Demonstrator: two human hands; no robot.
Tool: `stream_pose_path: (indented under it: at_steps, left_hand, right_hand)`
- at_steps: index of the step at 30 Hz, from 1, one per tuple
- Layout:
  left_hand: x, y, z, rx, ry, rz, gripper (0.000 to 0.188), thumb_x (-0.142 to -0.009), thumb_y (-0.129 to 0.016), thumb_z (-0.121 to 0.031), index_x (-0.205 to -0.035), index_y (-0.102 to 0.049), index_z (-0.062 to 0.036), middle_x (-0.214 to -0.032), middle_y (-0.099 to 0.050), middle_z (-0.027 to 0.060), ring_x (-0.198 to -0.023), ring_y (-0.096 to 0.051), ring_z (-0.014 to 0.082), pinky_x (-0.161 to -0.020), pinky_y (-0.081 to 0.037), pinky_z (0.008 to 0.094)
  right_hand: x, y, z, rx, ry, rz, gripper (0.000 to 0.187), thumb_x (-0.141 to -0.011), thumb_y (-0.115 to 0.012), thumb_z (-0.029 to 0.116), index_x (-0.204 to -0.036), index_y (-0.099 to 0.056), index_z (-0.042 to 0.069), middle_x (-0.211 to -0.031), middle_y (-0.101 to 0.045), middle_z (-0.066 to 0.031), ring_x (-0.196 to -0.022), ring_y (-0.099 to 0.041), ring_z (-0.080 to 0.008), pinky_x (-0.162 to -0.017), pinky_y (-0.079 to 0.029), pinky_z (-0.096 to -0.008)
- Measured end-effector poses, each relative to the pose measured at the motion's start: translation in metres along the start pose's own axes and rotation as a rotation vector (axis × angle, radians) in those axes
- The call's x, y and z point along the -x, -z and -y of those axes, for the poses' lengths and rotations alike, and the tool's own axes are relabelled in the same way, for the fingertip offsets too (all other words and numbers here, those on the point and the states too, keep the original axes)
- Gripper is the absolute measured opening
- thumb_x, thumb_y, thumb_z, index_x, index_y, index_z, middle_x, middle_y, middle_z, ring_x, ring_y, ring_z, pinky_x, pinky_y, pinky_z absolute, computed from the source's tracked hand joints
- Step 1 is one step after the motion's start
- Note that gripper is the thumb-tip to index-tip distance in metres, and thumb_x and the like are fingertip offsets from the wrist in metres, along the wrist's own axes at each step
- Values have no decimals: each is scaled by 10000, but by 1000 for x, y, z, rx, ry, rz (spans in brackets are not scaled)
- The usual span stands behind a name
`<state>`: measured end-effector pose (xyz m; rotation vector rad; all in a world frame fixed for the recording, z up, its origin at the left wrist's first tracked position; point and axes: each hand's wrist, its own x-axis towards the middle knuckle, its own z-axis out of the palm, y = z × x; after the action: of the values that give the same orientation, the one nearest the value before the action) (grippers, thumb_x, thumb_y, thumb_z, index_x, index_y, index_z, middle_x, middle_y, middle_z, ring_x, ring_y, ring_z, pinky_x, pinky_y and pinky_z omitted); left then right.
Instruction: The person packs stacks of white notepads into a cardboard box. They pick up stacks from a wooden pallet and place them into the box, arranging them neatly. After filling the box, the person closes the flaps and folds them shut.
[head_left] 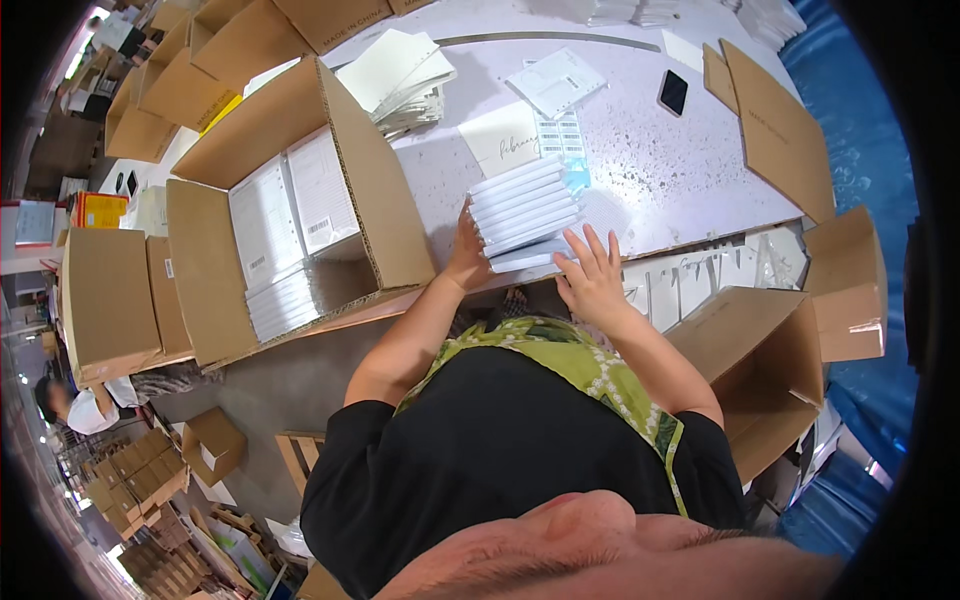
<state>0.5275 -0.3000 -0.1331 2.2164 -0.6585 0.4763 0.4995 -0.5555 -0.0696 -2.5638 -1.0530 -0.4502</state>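
Observation:
A stack of thin white paper packs in clear wrap (522,205) stands near the table's front edge. My left hand (468,245) is closed round the stack's left end. At the right end, my right hand (595,268) has its fingers spread, with the fingertips at the lowest packs; whether they press on them I cannot tell. Just behind the stack lie a sheet of barcode labels (570,138) and a white sheet with handwriting-style print (490,142). To the left, an open cardboard box (405,220) holds similar wrapped packs (262,215), some flat and some on edge.
Loose white paper (395,75) is piled behind the box. A wrapped pack (562,82) and a phone (673,92) lie farther back. Flat cardboard (775,130) rests at the right, above an open box (765,385). More cartons (240,45) line the far left.

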Motion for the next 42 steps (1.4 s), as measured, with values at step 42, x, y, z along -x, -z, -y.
stream_pose_path:
  at_steps: [42]
  left_hand:
    - [27, -22, 12, 106, 166, 7, 1288, -629, -903, -213, -1499, 33, -58, -1438, -383, 191, -1295, -470, 322, -1087, -404, 430]
  right_hand:
    - [-56, 4, 1, 74, -4, 223, 801, -604, -870, 200, -1324, -535, 97, -1453, -439, -98, -1373, -385, -283, -1141, -258, -563]
